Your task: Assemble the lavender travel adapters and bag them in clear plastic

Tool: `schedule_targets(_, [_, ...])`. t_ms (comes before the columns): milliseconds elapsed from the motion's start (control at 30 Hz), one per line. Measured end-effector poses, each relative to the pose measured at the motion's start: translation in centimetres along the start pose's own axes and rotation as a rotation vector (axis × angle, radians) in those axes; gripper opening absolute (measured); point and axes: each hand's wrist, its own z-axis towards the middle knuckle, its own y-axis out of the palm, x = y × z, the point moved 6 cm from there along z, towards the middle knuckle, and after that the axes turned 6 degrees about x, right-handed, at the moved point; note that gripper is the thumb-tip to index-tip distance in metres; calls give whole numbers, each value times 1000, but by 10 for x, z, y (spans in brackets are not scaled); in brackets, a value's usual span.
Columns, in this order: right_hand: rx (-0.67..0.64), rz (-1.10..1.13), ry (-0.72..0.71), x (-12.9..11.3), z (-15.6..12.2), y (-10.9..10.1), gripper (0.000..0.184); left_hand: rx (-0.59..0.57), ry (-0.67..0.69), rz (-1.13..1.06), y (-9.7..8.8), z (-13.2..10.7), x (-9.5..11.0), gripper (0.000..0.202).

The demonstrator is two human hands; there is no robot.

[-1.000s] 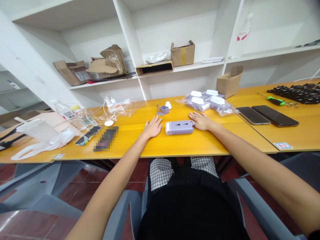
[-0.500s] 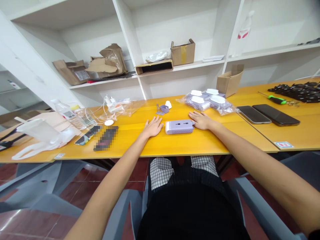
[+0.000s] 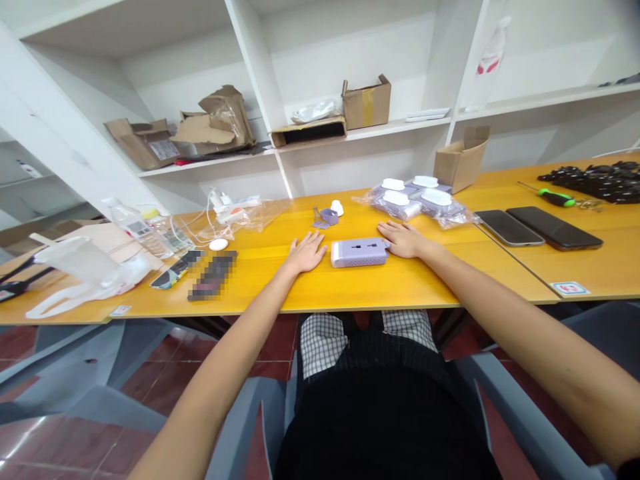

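Observation:
A light purple, box-shaped device (image 3: 359, 253) with two dark marks on top and small holes along its front side lies on the yellow table (image 3: 260, 280) between my hands. My left hand (image 3: 306, 253) rests flat to its left, fingers outstretched and holding nothing. On its right, my right hand (image 3: 403, 240) also lies flat and open, close against the device's right end; whether it touches I cannot tell. Behind the device are small purple parts (image 3: 329, 217) and a white piece (image 3: 337, 207).
Plastic-wrapped purple and white packs (image 3: 420, 199) sit at the back right, beside a cardboard box (image 3: 461, 163). Two phones (image 3: 553, 228) and a green-handled screwdriver (image 3: 556, 197) lie further right. At left are bottles (image 3: 131, 223), white cables (image 3: 207, 220) and a plastic bag (image 3: 95, 283).
Both hands and the device keep their places. Only a very slight shift of the camera view shows.

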Motion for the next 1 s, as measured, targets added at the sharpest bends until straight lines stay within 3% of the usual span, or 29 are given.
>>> schedule_targets(267, [-12,8,1,0,1,1,69,187,23,20,-13,6,1,51])
schedule_targets(600, [2,21,-7,-2,1,-4,67,487,-4,20,-25,59,-25,54])
schedule_targets(800, [5,24,-20,-3,2,-5,65,407,-58,-29,-20,80,-46,45])
schedule_targets(1000, [23,32,-18,-3,2,-5,63,416,-52,-98,-20,77,-46,30])
